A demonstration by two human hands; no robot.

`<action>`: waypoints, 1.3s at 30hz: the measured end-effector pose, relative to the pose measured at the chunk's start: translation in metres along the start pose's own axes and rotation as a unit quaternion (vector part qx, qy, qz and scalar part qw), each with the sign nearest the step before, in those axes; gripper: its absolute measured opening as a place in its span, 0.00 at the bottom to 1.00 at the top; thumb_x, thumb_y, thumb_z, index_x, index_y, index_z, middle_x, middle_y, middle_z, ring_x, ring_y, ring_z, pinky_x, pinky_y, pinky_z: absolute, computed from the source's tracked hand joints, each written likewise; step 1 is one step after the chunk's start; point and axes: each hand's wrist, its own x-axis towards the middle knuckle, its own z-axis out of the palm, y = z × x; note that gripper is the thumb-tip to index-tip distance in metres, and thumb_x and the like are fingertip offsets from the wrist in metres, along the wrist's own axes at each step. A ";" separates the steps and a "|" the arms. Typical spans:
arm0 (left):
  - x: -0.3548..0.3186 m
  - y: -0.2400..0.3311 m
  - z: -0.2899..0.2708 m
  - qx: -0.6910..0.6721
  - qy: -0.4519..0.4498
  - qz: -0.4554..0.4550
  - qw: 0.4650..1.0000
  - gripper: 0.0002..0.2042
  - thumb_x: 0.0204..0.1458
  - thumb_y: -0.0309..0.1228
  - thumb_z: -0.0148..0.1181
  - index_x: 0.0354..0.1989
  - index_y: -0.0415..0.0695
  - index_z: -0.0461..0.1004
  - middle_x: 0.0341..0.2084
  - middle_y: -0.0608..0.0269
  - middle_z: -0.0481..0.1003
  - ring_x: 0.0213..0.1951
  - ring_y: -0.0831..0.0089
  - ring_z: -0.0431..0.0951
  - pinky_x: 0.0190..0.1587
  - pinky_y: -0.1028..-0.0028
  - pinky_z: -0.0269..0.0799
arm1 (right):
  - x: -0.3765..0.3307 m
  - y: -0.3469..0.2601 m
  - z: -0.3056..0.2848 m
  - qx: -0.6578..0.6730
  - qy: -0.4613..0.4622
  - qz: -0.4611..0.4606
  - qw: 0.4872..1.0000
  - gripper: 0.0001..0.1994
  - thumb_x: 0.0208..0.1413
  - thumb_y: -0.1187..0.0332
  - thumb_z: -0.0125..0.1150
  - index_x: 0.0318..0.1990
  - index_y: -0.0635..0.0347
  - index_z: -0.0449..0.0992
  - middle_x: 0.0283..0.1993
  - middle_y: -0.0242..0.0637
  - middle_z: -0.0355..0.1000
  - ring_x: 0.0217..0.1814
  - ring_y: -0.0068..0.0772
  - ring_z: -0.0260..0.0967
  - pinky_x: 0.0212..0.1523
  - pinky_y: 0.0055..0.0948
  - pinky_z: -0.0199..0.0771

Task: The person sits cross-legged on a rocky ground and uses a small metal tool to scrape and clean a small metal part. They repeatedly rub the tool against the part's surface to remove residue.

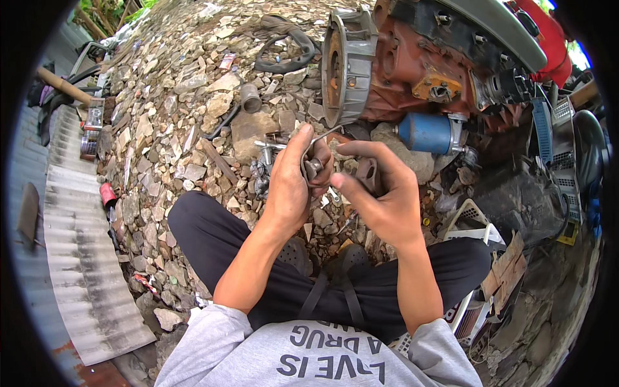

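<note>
My left hand (288, 184) is closed round a small dark grey metal part (313, 169) with a rounded, hollow-looking end. A thin bent edge or rod of it sticks up past the thumb toward the right. Close beside it is my right hand (390, 200), its thumb and forefinger apart and pointing at the metal part. The other right fingers curl in around something brownish-grey (368, 175) that I cannot make out. Both hands are raised over my lap, in front of the stony ground. Below and beyond the left hand lie shiny metal parts (261, 171), partly hidden by it.
A large reddish-brown engine (412, 71) with a grey bell housing (351, 64) and a blue cylindrical filter (425, 133) stands at the far right. A black hose (293, 61) and a metal cup (250, 98) lie on the rubble. Corrugated sheet (77, 245) runs along the left; crates (474, 219) stand right.
</note>
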 end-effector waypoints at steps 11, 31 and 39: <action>-0.004 0.000 -0.001 0.080 -0.027 -0.057 0.995 0.21 0.61 0.51 0.48 0.31 0.45 0.72 0.20 0.70 0.70 0.20 0.83 0.66 0.20 0.81 0.54 | 0.004 0.004 -0.010 -0.210 -0.033 -0.210 0.954 0.20 0.41 0.79 0.69 0.47 0.58 0.79 0.23 0.38 0.66 0.21 0.38 0.63 0.22 0.35 0.63; 0.001 -0.015 -0.003 0.101 0.005 -0.112 0.989 0.19 0.60 0.49 0.45 0.36 0.45 0.72 0.26 0.70 0.70 0.22 0.83 0.65 0.23 0.81 0.56 | 0.003 -0.002 -0.013 -0.057 -0.085 -0.058 0.993 0.13 0.45 0.79 0.69 0.40 0.62 0.76 0.24 0.29 0.70 0.19 0.15 0.58 0.20 0.21 0.56; -0.002 -0.009 0.013 0.091 0.040 -0.076 0.992 0.19 0.60 0.49 0.45 0.29 0.46 0.72 0.15 0.72 0.66 0.14 0.83 0.60 0.16 0.80 0.47 | 0.003 0.002 -0.018 -0.013 -0.119 -0.027 0.992 0.14 0.49 0.82 0.66 0.44 0.62 0.76 0.28 0.24 0.71 0.21 0.09 0.54 0.21 0.18 0.52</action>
